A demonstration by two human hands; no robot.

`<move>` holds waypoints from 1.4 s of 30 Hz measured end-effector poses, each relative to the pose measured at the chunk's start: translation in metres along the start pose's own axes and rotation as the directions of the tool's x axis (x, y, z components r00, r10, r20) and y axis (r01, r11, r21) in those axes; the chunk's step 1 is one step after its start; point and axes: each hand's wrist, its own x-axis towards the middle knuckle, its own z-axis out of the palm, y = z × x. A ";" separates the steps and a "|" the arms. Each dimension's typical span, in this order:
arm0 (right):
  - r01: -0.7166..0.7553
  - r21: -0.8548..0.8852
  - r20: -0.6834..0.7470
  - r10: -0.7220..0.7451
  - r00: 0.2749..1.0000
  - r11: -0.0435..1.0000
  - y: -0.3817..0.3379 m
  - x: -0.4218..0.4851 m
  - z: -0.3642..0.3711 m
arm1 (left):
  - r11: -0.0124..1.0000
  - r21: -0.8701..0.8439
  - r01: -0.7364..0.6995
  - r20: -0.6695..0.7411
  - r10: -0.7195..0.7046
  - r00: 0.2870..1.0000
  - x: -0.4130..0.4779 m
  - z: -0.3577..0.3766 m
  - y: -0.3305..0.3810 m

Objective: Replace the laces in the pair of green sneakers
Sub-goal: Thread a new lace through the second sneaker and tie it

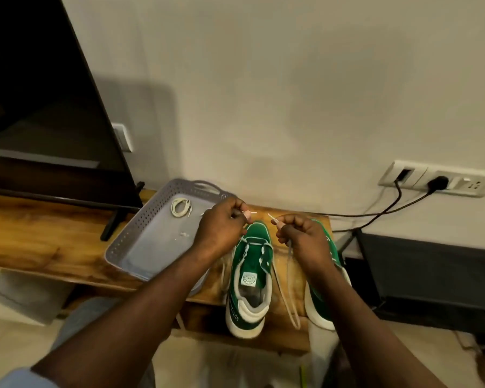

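Head view: my left hand (221, 228) and right hand (305, 236) each pinched one end of the white lace (288, 264), just behind its tip, above the green sneaker (249, 278) on the wooden shelf (39, 233). The lace looked limp and light, and I judged the tips the only firm hold.

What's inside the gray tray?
A coiled white lace lies at the far end of the tray, plus a small white scrap. The left hand, pinching a lace end, and forearm cover the right side; anything there is hidden.
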 end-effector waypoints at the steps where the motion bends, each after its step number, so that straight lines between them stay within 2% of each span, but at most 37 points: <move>1: -0.014 -0.021 0.001 0.014 1.000 1.000 0.013 0.003 0.001 | 0.998 0.057 0.020 0.006 -0.020 1.000 0.004 0.005 -0.013; 5: -0.094 -0.078 -0.033 0.091 0.995 0.993 0.063 0.016 0.003 | 0.974 0.185 0.129 0.027 -0.137 0.990 0.007 0.022 -0.058; 9: -0.115 -0.114 -0.042 0.111 0.993 0.987 0.090 0.019 0.006 | 0.937 0.313 0.155 0.088 -0.191 0.978 0.010 0.035 -0.070; 12: -0.106 -0.168 -0.022 0.104 0.994 0.980 0.096 0.024 0.014 | 0.925 0.332 0.182 0.113 -0.231 0.966 0.012 0.038 -0.071; 18: -0.045 -0.388 0.000 0.049 0.999 0.921 0.104 0.040 0.024 | 0.905 0.396 0.158 0.114 -0.220 0.969 0.011 0.037 -0.068; 21: -0.042 -0.444 -0.007 0.043 0.999 0.895 0.107 0.046 0.027 | 0.880 0.454 0.137 0.116 -0.210 0.971 0.011 0.039 -0.069; 27: 0.007 -0.566 0.018 0.004 1.000 0.824 0.105 0.052 0.037 | 0.916 0.310 0.254 0.083 -0.292 0.953 0.016 0.038 -0.077; 32: 0.059 -0.572 0.074 -0.020 0.997 0.818 0.109 0.053 0.042 | 0.923 0.191 0.335 0.089 -0.357 0.930 0.019 0.037 -0.085; 39: 0.047 -0.534 -0.020 -0.068 0.997 0.844 0.111 0.048 0.049 | 0.896 0.047 0.441 0.095 -0.443 0.891 0.022 0.039 -0.089; 42: 0.065 -0.560 -0.007 -0.084 0.996 0.826 0.110 0.047 0.050 | 0.890 0.021 0.456 0.111 -0.455 0.883 0.023 0.039 -0.089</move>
